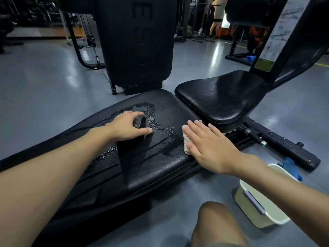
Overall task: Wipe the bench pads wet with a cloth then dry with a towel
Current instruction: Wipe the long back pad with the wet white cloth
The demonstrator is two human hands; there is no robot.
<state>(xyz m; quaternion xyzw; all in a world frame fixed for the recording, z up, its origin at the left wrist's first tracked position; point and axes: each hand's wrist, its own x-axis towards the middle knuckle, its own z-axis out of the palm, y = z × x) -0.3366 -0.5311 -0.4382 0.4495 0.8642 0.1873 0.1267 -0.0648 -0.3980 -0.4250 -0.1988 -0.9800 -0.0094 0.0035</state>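
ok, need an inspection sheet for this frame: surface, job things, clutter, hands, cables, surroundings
Surface: long bench pad black, water streaked across its middle; seat pad speckled with fine droplets.
Job's things: pink cloth flat on the long pad's end next to the seat pad; no towel identified.
Clutter: cream tub on the floor beside the bench; blue item behind it, cannot tell what.
Hands: left hand fingertips rest on the wet pad, holds nothing; right hand flat, pressing the cloth.
Cables: machine cable runs down beside the weight-stack housing.
Surroundings: grey gym floor; a person stands far back.
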